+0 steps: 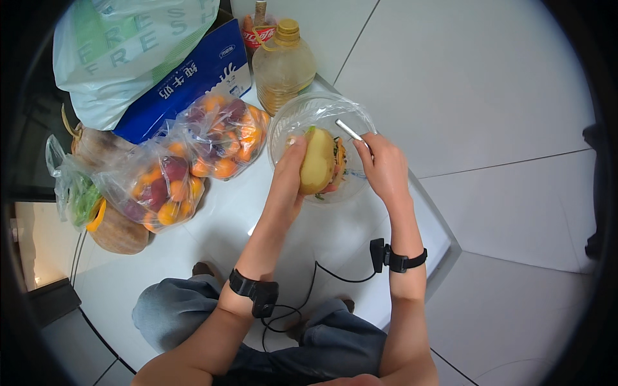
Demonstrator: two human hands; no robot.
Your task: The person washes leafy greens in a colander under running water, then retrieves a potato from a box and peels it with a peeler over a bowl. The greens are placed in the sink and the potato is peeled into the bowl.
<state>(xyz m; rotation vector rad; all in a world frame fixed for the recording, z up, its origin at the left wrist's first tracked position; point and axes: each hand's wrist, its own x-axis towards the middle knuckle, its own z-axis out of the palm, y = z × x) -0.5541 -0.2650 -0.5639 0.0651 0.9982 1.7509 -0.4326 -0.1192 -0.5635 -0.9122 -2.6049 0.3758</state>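
My left hand (292,161) holds a largely peeled, yellow potato (318,161) above a clear plastic container (286,114) lined with a thin bag. Food scraps or peelings (340,157), orange and green, lie in the container, partly hidden behind the potato. My right hand (385,161), just right of the potato and apart from it, grips a metal-handled tool (351,130). The far end of that handle points up and left; the tool's working end is hidden by my fingers, so its kind cannot be told.
Left of the container are plastic bags of orange and dark red fruit (169,188), squashes (119,231) and bagged greens (86,198). Behind stand an oil bottle (285,67), a blue milk carton box (178,87) and a large bag (120,53). A black cable (314,284) runs between my wrist straps.
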